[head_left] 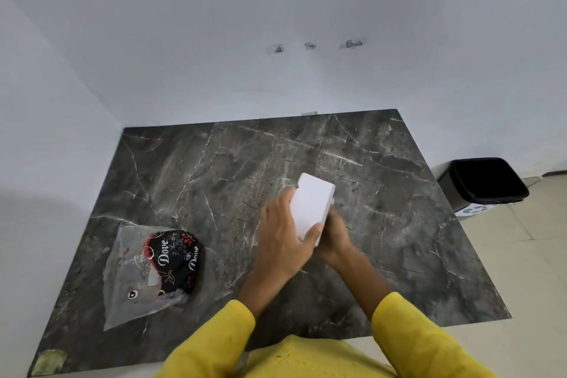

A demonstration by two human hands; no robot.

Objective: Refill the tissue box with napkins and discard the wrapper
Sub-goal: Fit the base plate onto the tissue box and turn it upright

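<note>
A white block-shaped stack of napkins (311, 204) is held tilted above the middle of the dark marble table (214, 163). My left hand (283, 236) grips its left side, thumb over the near corner. My right hand (334, 235) holds it from underneath on the right. The clear plastic wrapper (135, 279), printed black with the word Dove, lies crumpled on the table to the left. No tissue box shows in this view.
A black open bin (484, 181) stands on the tiled floor to the right of the table. White walls close the table's far and left sides. A greenish patch (49, 362) marks the near left corner.
</note>
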